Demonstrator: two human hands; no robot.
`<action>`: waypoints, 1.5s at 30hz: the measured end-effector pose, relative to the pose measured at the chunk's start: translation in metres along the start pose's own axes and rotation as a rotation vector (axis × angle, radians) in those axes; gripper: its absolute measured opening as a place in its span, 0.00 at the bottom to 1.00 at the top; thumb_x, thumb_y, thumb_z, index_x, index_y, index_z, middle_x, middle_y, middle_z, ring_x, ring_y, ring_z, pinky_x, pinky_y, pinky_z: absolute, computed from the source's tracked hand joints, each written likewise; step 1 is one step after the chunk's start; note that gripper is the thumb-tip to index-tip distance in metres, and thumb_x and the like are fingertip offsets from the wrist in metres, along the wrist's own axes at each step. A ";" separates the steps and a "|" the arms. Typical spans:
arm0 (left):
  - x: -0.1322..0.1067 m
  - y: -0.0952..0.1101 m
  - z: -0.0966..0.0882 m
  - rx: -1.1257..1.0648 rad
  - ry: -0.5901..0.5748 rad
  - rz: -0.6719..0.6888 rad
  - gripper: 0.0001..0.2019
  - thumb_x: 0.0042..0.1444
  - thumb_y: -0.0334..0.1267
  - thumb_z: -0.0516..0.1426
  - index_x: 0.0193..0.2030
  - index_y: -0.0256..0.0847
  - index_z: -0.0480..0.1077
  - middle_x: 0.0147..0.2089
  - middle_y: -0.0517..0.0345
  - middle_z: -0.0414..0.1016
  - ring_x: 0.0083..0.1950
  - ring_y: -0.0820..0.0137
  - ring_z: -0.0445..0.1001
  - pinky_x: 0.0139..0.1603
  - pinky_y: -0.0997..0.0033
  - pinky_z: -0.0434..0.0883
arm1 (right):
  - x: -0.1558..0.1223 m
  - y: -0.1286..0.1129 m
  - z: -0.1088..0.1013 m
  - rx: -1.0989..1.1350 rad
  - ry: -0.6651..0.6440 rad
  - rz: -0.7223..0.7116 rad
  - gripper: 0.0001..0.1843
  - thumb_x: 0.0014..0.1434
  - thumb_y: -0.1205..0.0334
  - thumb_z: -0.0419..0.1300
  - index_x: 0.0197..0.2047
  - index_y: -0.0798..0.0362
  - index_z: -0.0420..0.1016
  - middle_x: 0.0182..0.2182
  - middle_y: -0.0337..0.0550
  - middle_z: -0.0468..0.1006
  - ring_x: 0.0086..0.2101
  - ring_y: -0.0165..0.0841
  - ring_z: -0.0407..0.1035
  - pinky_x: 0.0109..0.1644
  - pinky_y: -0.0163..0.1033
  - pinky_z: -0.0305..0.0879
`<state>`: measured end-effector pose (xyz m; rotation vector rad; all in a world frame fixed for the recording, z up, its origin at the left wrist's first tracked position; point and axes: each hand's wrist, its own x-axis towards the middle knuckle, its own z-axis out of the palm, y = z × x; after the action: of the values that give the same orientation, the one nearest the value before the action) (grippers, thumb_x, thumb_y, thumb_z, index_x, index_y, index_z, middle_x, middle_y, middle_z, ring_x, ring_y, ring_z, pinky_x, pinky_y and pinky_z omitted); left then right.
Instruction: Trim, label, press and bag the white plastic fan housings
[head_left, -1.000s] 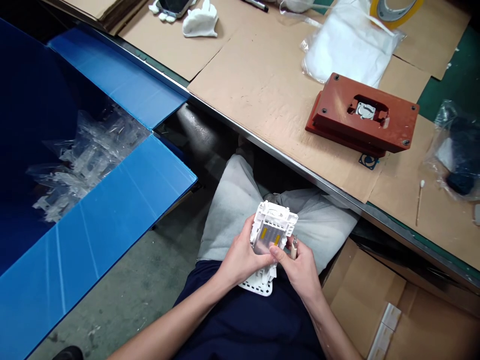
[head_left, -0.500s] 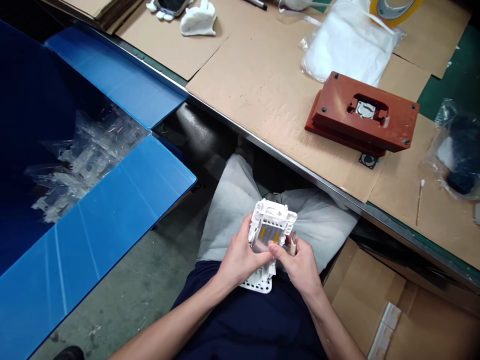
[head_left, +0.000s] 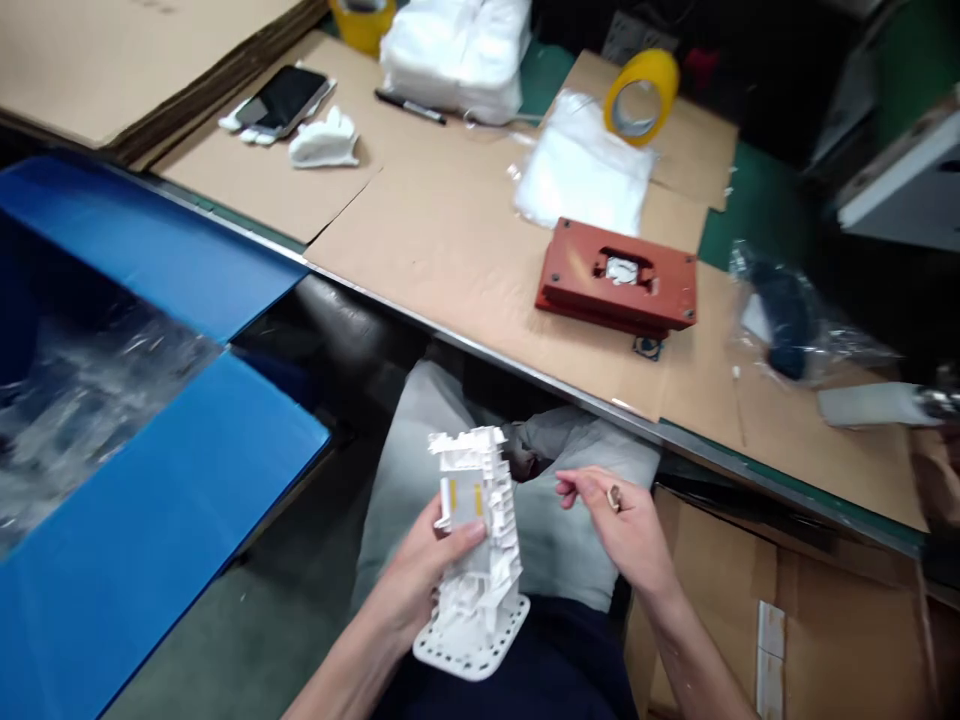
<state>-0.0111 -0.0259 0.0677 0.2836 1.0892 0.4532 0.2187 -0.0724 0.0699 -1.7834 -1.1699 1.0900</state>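
Observation:
My left hand [head_left: 420, 570] is closed around a white plastic housing [head_left: 501, 520], with the thumb on its flat face. Two yellow strips show on that face, and a flat base with holes along its rim [head_left: 472, 665] forms the lower end. The housing is tilted over my lap. Apart from it, to the right, my right hand [head_left: 626, 535] has its fingers curled in. The tan end of a slim tool [head_left: 615, 497] sticks up from that hand; the rest of it is hidden in the fingers.
A red block fixture [head_left: 619, 275] sits on the cardboard-covered bench, with a small dark fan-shaped piece [head_left: 647, 348] beside it. Yellow tape [head_left: 641, 95], a phone [head_left: 285, 98], a cotton swab [head_left: 739, 405] and a white bottle [head_left: 870, 403] lie around. A blue bin [head_left: 187, 480] stands left.
My right hand has come off the white housing and moved right. The left hand alone holds the housing, now turned to show more of its side. The view has shifted, showing more bench.

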 end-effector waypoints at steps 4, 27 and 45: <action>-0.001 0.018 0.001 -0.070 0.071 -0.038 0.42 0.41 0.39 0.74 0.63 0.43 0.65 0.42 0.51 0.83 0.42 0.55 0.83 0.41 0.62 0.79 | 0.041 0.013 -0.062 -0.383 0.389 -0.122 0.21 0.70 0.50 0.51 0.46 0.52 0.82 0.36 0.47 0.78 0.38 0.37 0.73 0.44 0.41 0.70; -0.002 0.031 0.000 -0.101 0.091 -0.009 0.50 0.36 0.36 0.76 0.67 0.44 0.58 0.38 0.53 0.82 0.37 0.55 0.83 0.36 0.61 0.80 | 0.114 0.044 -0.117 -0.740 0.364 -0.323 0.16 0.65 0.52 0.59 0.49 0.47 0.84 0.53 0.51 0.75 0.47 0.46 0.67 0.53 0.53 0.69; 0.030 0.018 0.012 0.078 -0.332 0.238 0.35 0.32 0.31 0.75 0.50 0.38 0.70 0.44 0.51 0.81 0.41 0.63 0.80 0.43 0.66 0.76 | -0.002 -0.026 0.034 0.500 0.018 0.282 0.15 0.52 0.55 0.73 0.41 0.53 0.81 0.33 0.41 0.81 0.33 0.31 0.73 0.36 0.32 0.70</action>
<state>0.0076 0.0048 0.0578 0.5419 0.7519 0.5535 0.1790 -0.0617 0.0810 -1.5771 -0.5695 1.3821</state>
